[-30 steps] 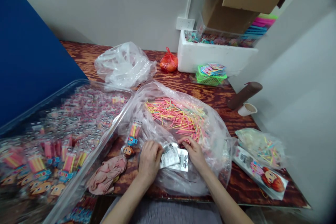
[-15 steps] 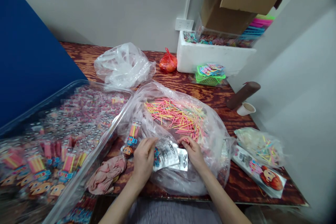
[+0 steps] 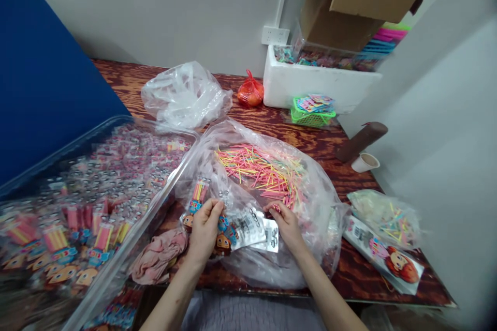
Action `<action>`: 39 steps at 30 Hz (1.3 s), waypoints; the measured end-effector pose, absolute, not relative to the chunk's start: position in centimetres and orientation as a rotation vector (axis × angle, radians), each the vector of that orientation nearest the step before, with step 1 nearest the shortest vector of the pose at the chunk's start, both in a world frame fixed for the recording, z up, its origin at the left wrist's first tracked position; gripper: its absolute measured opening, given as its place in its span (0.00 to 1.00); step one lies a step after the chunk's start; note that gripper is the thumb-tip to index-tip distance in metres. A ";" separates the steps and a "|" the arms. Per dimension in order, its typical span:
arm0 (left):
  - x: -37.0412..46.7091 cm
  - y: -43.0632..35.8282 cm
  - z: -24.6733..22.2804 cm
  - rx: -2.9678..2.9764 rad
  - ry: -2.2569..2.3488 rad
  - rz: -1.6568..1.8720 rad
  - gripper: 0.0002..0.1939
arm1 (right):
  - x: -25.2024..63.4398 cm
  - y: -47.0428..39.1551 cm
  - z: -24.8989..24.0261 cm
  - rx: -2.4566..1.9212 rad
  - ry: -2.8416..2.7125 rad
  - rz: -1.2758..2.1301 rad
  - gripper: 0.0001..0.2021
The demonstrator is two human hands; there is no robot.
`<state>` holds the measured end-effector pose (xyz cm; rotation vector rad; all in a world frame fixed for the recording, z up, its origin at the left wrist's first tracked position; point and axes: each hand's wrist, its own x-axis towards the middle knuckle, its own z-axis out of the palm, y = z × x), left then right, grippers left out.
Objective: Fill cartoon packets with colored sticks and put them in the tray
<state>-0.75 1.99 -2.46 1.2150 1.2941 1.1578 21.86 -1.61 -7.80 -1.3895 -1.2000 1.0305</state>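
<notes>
My left hand (image 3: 204,225) pinches the edge of a small printed packet (image 3: 224,238) with a clear top and a cartoon face. Closed around a bundle of thin pink sticks (image 3: 275,208), my right hand shows only their ends. Between the hands lie flat silver packets (image 3: 248,227), overlapping on a large clear plastic bag (image 3: 310,269). Loose pink and yellow sticks (image 3: 258,168) are heaped on that bag, just beyond my fingers. Left of my left hand rests a filled packet (image 3: 199,194) of sticks. My right hand (image 3: 286,223) is beside the silver packets.
At the left stands a clear plastic tub (image 3: 155,212) full of filled packets. A pink cloth (image 3: 159,256) lies beside it. Toward the back are a crumpled bag (image 3: 186,95), a red bag (image 3: 250,92), a green basket (image 3: 310,118) and a white foam box (image 3: 322,85). A paper cup (image 3: 364,164) stands right.
My left hand has moved left, and a printed packet with a cartoon face now shows beside its fingers. My right hand stays almost in place with the pink sticks.
</notes>
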 end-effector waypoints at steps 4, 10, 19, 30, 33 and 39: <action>-0.7 2.1 -2.9 1.206 1.261 1.119 0.12 | 21.8 -1.6 -7.9 -1.388 -1.195 1.030 0.09; -1.3 1.9 -2.4 1.216 1.395 1.155 0.14 | 21.7 -1.6 -7.7 -1.400 -1.194 1.030 0.10; -0.9 1.2 -1.1 1.469 1.256 1.145 0.07 | 21.6 -1.0 -4.8 -1.351 -0.913 1.068 0.12; 0.5 0.7 -1.3 1.459 1.083 0.998 0.10 | 16.6 3.1 2.7 -0.766 -0.465 1.500 0.08; 0.4 0.6 -1.6 1.401 1.101 1.032 0.10 | 16.0 2.4 2.0 -0.812 -0.473 1.483 0.08; 0.4 0.4 -1.6 1.417 1.129 1.068 0.10 | 15.3 0.3 1.5 -1.028 -0.668 1.359 0.09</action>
